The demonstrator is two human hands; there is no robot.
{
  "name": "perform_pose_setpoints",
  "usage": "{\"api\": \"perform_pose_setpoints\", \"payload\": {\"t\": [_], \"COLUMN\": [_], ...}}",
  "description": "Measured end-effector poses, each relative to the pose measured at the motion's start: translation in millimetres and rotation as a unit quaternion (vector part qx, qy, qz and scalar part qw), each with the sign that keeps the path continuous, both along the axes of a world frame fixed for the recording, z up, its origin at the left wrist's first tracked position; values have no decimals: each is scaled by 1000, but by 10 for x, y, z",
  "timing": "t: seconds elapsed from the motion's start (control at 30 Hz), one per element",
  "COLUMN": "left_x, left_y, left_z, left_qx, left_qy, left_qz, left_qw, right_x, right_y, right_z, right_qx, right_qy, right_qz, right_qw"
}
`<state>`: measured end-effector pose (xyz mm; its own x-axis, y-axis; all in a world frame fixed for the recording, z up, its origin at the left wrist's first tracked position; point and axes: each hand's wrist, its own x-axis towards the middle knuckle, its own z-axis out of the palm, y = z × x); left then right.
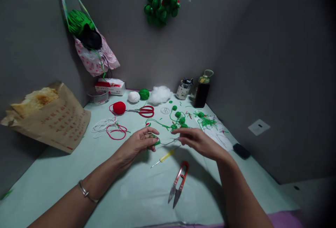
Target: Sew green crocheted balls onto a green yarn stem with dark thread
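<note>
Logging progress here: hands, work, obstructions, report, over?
Left hand pinching green piece. Thin strand running to right hand, grip unclear. Yellow-handled hook, red-handled snips lying close by.

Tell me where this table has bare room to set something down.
Bare room lies between the paper bag and left forearm, and between that forearm and the snips. It's crowded beyond the hands: scissors, red yarn ball, green balls.

A small green yarn piece sits pinched in the left hand; a dark strand extends rightward.
</note>
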<state>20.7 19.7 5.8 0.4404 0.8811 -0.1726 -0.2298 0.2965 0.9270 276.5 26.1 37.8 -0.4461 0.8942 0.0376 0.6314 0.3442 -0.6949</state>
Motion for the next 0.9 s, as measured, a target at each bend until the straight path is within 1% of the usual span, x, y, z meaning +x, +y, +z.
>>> {"api": "perform_pose_setpoints", "payload": {"t": [0.1,0.17,0.23,0.3,0.33,0.4,0.47,0.53,0.63,0.7,0.77,0.9], "left_x": [19,29,35,37,37,38,40,45,46,42,37,45], "left_y": [-1,3,9,16,19,21,20,16,11,10,8,1], "left_z": [12,5,-11,-31,-39,-49,-50,-44,-33,-34,-41,-54], "left_qx": [-12,-13,-13,-14,-13,-9,-3,2,6,9,14,43], "left_qy": [-8,-23,-37,-45,-47,-46,-47,-47,-38,-30,-21,2], "left_qz": [29,41,49,56,61,67,71,70,74,81,85,84], "left_qw": [999,999,998,997,997,997,996,996,997,996,996,995], "right_x": [-17,-66,-117,-153,-168,-199,-249,-323,-448,-513,-554,-587], "right_y": [-13,-24,-39,-58,-68,-89,-113,-143,-195,-226,-248,-268], "right_z": [20,-3,-38,-61,-62,-45,-18,-3,-16,-39,-61,-78], "right_qx": [-53,-70,-61,-24,-13,-25,-50,-36,36,64,62,41], "right_qy": [156,187,152,99,88,109,160,187,173,163,162,158], "right_qz": [-19,-30,-39,-56,-59,-49,-36,-37,-51,-57,-57,-36], "right_qw": [986,979,986,993,994,992,985,981,983,983,983,986]}}
